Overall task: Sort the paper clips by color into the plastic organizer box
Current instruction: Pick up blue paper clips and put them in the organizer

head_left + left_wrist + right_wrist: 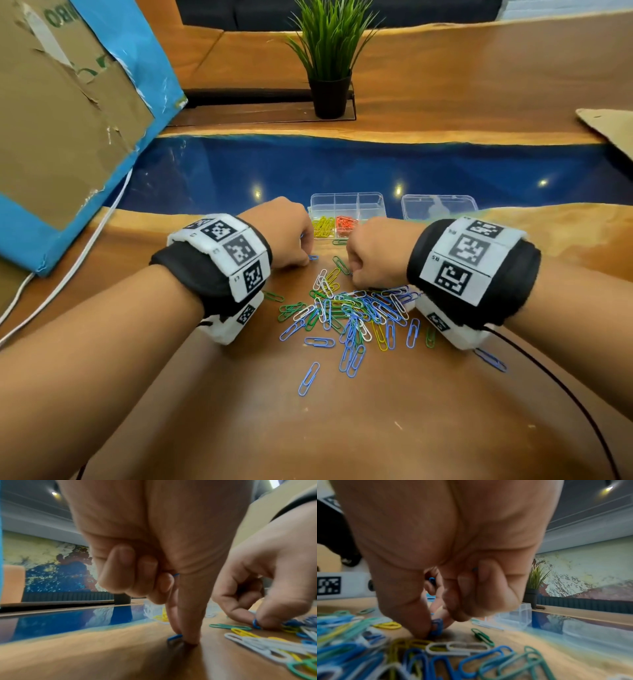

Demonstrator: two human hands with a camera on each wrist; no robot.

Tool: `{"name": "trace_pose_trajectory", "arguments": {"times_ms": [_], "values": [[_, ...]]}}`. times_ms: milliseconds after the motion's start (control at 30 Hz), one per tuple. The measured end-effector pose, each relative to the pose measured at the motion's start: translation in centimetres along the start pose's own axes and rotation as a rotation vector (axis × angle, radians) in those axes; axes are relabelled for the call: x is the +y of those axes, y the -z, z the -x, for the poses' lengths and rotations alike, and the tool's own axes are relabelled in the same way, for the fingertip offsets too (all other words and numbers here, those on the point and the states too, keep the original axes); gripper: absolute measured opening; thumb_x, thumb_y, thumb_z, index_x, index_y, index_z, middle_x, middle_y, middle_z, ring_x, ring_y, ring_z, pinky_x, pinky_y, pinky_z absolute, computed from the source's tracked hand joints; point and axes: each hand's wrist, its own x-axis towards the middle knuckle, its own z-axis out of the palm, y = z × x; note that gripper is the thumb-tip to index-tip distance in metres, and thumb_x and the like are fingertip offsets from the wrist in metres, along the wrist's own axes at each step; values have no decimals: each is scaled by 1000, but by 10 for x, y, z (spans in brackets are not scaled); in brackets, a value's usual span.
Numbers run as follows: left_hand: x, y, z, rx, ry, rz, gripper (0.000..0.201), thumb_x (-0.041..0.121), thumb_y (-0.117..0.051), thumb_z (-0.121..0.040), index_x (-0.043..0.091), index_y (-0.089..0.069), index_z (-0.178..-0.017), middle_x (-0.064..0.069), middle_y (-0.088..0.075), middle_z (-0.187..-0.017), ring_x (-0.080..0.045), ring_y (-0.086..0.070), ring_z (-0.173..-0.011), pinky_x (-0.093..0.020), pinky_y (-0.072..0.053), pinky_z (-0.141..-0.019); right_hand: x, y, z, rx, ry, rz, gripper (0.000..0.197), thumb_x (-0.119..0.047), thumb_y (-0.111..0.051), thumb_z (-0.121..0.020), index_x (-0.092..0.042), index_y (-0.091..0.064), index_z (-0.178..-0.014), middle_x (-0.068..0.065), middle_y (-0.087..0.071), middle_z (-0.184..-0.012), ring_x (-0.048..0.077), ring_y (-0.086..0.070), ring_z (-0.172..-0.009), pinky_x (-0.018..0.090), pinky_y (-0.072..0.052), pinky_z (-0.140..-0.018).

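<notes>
A loose pile of blue, white, green and yellow paper clips lies on the wooden table. Behind it stands the clear organizer box, with yellow clips and red clips in two front compartments. My left hand pinches a blue clip against the table left of the pile, and its curled fingers keep another blue clip in the palm. My right hand pinches a blue clip at the pile's far edge. More blue shows inside its curled fingers.
The box's clear lid lies to the right of the box. A potted plant stands at the back, a cardboard and blue box at the left, a white cable beside it. A black cable runs by my right arm.
</notes>
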Motion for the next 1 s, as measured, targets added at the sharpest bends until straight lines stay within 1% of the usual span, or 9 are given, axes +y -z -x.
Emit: {"name": "trace_pose_trajectory", "arguments": {"times_ms": [100, 200, 333, 433, 567, 667, 733, 833, 1000], "values": [[3, 1, -2, -18, -14, -33, 8, 26, -62, -80, 20, -67, -77, 10, -50, -64, -17, -53, -71, -23, -33, -48, 6, 4, 1, -38, -15, -87, 18, -33, -57, -85, -16, -53, -81, 2, -56, -82, 20, -53, -80, 27, -43, -69], [2, -1, -1, -44, -11, 40, 19, 31, -58, -81, 22, -54, -65, 8, -49, -63, -18, -50, -69, -25, -38, -60, 23, 8, 2, -63, -78, -559, 23, -23, -47, -87, -13, -49, -67, 4, -52, -67, 19, -48, -58, 26, -43, -54], [5, 1, -1, -235, 42, 652, 17, 19, -49, -82, 12, -48, -67, -4, -54, -67, -16, -40, -48, -19, -35, -44, 49, 0, 10, -125, -140, -1284, 17, -7, -39, -81, -13, -38, -66, 5, -42, -58, 13, -32, -43, 15, -28, -36], [9, 4, 3, -325, 18, 1122, 9, 14, -40, -65, 8, -43, -70, -5, -46, -55, -9, -30, -35, -12, -20, -37, 60, -9, 18, -155, -146, -1221, 8, -10, -46, -62, -14, -43, -68, 2, -42, -56, 13, -33, -43, 14, -27, -36], [15, 9, 4, -443, -9, 1351, 7, 14, -36, -62, 15, -43, -63, 1, -38, -51, -9, -27, -37, -10, -17, -40, 63, -14, 26, -58, -175, -590, 12, -24, -59, -79, -16, -61, -70, 0, -53, -60, 16, -46, -53, 23, -39, -49], [23, 7, 1, -423, 39, 1213, 18, 21, -50, -76, 17, -43, -60, 1, -31, -56, -9, -24, -39, -13, -14, -39, 53, -18, 30, 42, -189, -264, 19, -37, -67, -77, -18, -66, -71, -3, -62, -66, 16, -54, -67, 24, -42, -62], [30, 4, 2, -304, -39, 795, 29, 29, -62, -83, 20, -48, -60, 2, -40, -56, -11, -33, -42, -18, -26, -41, 46, -17, 29, 69, -200, -211, 22, -38, -67, -77, -17, -68, -76, 1, -64, -74, 19, -56, -72, 24, -43, -65], [39, 0, 8, -172, -189, 247, 16, 37, -71, -76, 24, -62, -74, 8, -53, -62, -6, -48, -60, -21, -37, -55, 40, -13, 28, 72, -209, -188, 22, -33, -67, -76, -12, -71, -83, 5, -69, -81, 22, -61, -79, 27, -49, -70], [49, -6, 9, -137, -233, 63, 20, 38, -71, -76, 25, -69, -91, 13, -43, -63, -4, -42, -59, -22, -30, -53, 34, -12, 26, 32, -187, -81, 28, -37, -65, -77, -12, -69, -90, 6, -70, -90, 23, -63, -86, 29, -51, -73]]}}
